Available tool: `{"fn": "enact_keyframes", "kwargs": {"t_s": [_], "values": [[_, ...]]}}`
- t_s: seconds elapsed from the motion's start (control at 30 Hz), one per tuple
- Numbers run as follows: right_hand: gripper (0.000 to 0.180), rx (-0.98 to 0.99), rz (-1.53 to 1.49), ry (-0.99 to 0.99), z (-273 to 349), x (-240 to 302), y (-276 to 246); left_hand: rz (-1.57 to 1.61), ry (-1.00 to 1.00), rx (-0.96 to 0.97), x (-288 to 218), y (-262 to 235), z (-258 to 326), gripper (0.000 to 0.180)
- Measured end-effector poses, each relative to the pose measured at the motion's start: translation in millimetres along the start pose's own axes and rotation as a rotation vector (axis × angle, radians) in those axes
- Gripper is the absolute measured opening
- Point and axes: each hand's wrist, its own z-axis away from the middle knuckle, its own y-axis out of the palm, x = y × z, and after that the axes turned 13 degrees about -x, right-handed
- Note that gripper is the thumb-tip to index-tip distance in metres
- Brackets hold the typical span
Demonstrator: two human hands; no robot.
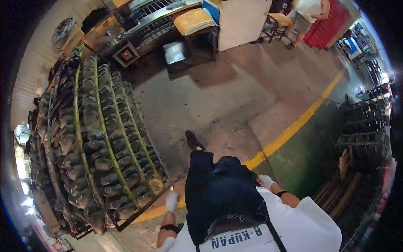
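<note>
From the head cam: two gloved hands, both mine. Left hand (171, 202) is beside one rack (101, 113) on my left, stuffed with rows of dark shoe forms (103, 164), too many to count. Right hand (266, 181)'s by my apron (226, 180). Can't tell if either's gripping anything.

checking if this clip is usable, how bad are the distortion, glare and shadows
Head view: fisheye bending, the yellow floor line curving and corners black; head view: glare in the bright patch at far left and along the right rim; head view: the rack at right sits in shadow, left hand and right hand visible.
</note>
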Motion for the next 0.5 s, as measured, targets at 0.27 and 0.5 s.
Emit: {"fn": "enact_keyframes", "kwargs": {"t_s": [0.27, 0.5], "values": [[0.033, -0.089, -0.262, 0.093, -29, 87, 33, 1.096, -0.259, 0.058, -98, -105, -192, 0.024], [0.031, -0.226, -0.345, 0.19, -22, 173, 78, 0.545, -0.111, 0.278, -219, -96, -243, 0.031]]}}
